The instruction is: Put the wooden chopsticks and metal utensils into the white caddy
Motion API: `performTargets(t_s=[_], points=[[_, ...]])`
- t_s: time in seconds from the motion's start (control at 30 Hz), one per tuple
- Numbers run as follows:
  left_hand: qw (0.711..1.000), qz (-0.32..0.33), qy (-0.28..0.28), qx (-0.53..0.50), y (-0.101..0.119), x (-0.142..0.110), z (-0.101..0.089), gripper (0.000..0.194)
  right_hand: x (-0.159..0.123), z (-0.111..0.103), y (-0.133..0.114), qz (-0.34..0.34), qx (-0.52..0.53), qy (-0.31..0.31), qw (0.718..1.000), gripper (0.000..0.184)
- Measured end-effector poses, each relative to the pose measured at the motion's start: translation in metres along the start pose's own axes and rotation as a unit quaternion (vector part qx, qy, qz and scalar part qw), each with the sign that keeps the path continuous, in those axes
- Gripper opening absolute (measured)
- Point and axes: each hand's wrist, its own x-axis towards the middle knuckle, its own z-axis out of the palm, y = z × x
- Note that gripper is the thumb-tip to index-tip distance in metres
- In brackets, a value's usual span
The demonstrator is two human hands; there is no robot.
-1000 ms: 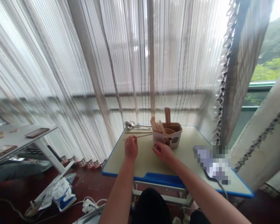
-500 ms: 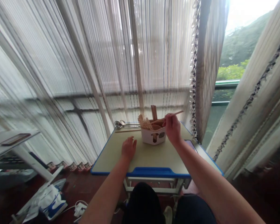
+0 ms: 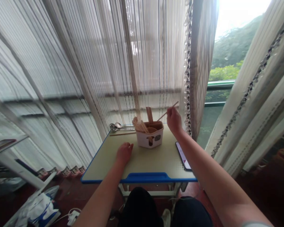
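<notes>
My right hand [image 3: 174,120] is closed on a chopstick [image 3: 163,116], raised beside a white divided holder [image 3: 144,140] with a brown inside. The chopstick slants, its lower end behind the holder's back right edge. Several pale wooden sticks [image 3: 140,125] lean in the holder's left part, and darker chopsticks [image 3: 149,115] stand at its back. My left hand [image 3: 124,153] rests on the table left of the holder, fingers curled in, with nothing seen in it. Metal spoons and a slotted ladle [image 3: 113,127] lie at the back left, with one chopstick [image 3: 121,134] in front of them.
The small table [image 3: 104,164] has a blue rim and a blue front tray edge [image 3: 148,177]. A phone [image 3: 183,157] lies at the right, under my forearm. Curtains [image 3: 97,63] hang close behind the table. Another white table [image 3: 4,145] stands at the left.
My right hand has lifted the chopstick from over the holder, and it is now tilted more steeply. My left hand's fingers have curled in. The view has swung slightly to the right.
</notes>
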Motion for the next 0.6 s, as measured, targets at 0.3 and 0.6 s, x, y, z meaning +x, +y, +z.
performTargets(t_s=[0.3, 0.6], points=[[1.000, 0.000, 0.003, -0.002, -0.003, 0.004, 0.007, 0.038, 0.025, 0.031, -0.013, -0.051, 0.034, -0.054, 0.997, 0.033], [1.000, 0.010, 0.002, -0.018, -0.007, 0.007, 0.010, 0.043, 0.002, 0.082, 0.012, 0.000, -0.027, -0.282, 0.959, 0.034]])
